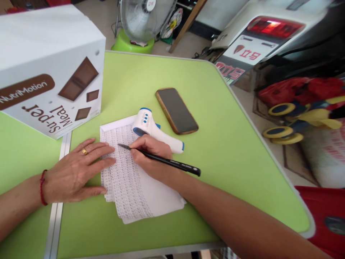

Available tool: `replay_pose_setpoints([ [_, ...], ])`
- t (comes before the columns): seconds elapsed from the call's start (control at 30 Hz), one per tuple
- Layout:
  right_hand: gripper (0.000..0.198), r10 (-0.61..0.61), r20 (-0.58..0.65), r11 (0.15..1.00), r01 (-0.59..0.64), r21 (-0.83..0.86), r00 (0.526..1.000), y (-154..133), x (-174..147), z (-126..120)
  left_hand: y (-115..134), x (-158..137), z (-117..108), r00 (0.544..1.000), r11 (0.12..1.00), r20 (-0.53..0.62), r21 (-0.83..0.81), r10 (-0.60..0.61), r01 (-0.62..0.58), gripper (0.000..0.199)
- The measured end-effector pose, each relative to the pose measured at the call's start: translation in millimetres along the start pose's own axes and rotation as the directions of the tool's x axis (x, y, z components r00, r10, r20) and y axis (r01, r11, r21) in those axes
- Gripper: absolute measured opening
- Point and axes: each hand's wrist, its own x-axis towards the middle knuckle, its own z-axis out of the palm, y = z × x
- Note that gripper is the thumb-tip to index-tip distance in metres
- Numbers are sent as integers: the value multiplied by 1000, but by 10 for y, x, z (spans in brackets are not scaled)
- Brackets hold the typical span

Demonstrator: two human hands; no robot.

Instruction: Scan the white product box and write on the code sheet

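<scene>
My right hand [152, 154] is closed around a black pen [172, 163], its tip at or just over the written lines of a paper sheet [161, 198]. Rows of small handwriting cover the sheet's left part; its lower right part is blank. More sheets lie beneath it. My left hand [81, 169], with a gold ring and a red bracelet, lies flat with fingers spread, fingertips on the paper's left edge. A white and blue infrared thermometer [159, 135] rests on the paper's upper right, just beyond my right hand.
A smartphone [178, 110] in a brown case lies beyond the thermometer. A large white box [51, 82] stands at the far left of the green table [229, 151]. Behind the table are a fan [140, 21] on a green stool and a white scooter [258, 43].
</scene>
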Motion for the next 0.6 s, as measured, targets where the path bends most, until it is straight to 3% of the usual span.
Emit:
replay_pose_setpoints([
  [0.23, 5, 44, -27, 998, -43, 37, 999, 2, -5, -1, 5, 4, 2, 1000, 1000, 8, 13, -8, 8, 52],
  [0.6, 7, -12, -44, 1000, 11, -5, 999, -5, -5, -3, -6, 7, 13, 1000, 1000, 0, 11, -6, 6, 52],
])
